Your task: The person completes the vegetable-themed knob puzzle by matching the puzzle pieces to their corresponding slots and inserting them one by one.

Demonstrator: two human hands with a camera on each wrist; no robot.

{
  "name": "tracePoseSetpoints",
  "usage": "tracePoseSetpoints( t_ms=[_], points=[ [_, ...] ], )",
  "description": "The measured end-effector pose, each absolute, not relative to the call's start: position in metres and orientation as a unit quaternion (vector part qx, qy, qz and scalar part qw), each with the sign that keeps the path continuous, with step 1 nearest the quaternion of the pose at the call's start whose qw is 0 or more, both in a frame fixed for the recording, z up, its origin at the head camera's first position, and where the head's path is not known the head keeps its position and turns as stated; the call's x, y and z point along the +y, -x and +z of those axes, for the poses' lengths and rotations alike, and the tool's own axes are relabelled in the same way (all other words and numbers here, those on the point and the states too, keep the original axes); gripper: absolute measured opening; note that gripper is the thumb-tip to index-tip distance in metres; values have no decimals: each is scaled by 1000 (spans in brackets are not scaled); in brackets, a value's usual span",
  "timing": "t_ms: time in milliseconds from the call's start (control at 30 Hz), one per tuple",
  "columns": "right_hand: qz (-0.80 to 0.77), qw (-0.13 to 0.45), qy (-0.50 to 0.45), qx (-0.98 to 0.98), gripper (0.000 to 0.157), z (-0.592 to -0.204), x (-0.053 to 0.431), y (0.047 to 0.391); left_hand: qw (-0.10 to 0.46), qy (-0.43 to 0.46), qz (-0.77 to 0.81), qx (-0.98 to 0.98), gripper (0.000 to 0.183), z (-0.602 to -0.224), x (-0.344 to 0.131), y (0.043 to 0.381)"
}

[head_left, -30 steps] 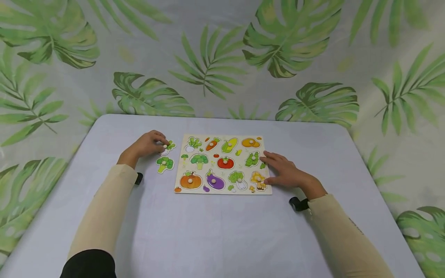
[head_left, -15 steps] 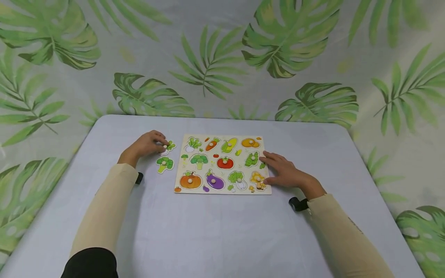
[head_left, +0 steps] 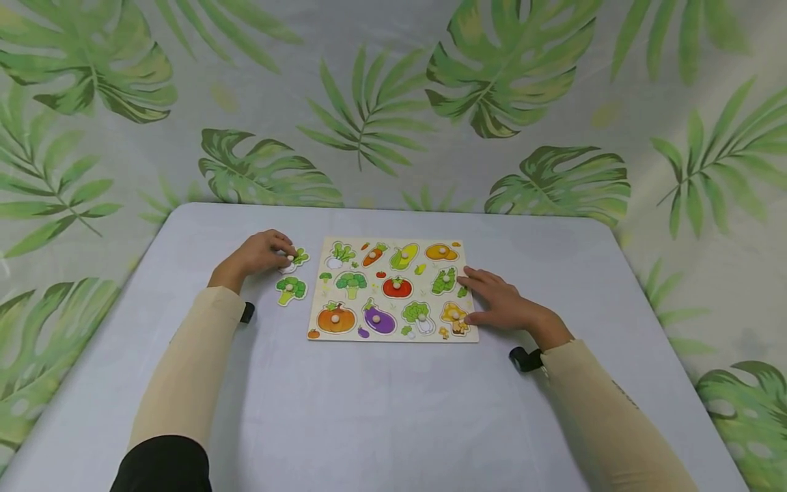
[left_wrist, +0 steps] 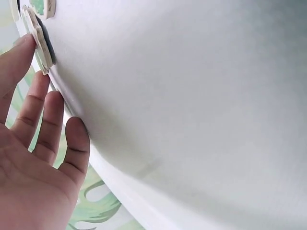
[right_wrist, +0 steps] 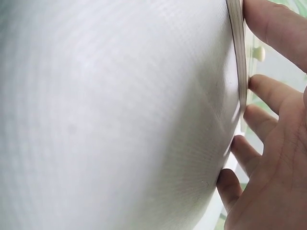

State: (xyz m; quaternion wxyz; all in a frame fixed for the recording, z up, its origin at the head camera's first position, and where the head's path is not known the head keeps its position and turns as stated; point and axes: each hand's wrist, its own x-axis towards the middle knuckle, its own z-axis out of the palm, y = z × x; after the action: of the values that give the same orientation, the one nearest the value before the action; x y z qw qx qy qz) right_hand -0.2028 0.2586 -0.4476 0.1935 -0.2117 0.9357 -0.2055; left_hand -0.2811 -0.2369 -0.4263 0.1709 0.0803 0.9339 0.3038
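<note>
At the left of the head view, my left hand (head_left: 257,253) pinches a turnip puzzle piece (head_left: 300,257) between thumb and fingers. In the left wrist view, this piece (left_wrist: 39,43) shows edge-on with a dark shadow beside it; the other fingers are spread. A broccoli puzzle piece (head_left: 291,291) lies just in front of it on the table. To the right is a wooden vegetable peg puzzle board (head_left: 393,336), with bare turnip and broccoli pictures. My right hand (head_left: 501,301) rests at the board's right edge, fingers spread; the right wrist view shows fingertips along that edge (right_wrist: 238,48).
The table (head_left: 393,417) has a white cloth. Behind it hangs a leaf-print curtain (head_left: 393,102). Knobbed pieces, such as a pumpkin (head_left: 336,319), an eggplant (head_left: 380,321) and a tomato (head_left: 397,288), sit in the board.
</note>
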Motion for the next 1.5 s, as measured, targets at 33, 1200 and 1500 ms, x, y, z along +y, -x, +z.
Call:
tracePoseSetpoints(
  t_ms=[33,1200,1500],
  points=[
    [-208,193,212,935,81,-447,258,203,169,-82,303,934,29,-426,-237,281],
    [-212,187,217,934,82,-447,260,203,74,-144,334,929,27,-417,-212,278],
    [-210,187,218,935,83,-448,259,203,75,-166,336,924,26,-416,-196,283]
  ],
)
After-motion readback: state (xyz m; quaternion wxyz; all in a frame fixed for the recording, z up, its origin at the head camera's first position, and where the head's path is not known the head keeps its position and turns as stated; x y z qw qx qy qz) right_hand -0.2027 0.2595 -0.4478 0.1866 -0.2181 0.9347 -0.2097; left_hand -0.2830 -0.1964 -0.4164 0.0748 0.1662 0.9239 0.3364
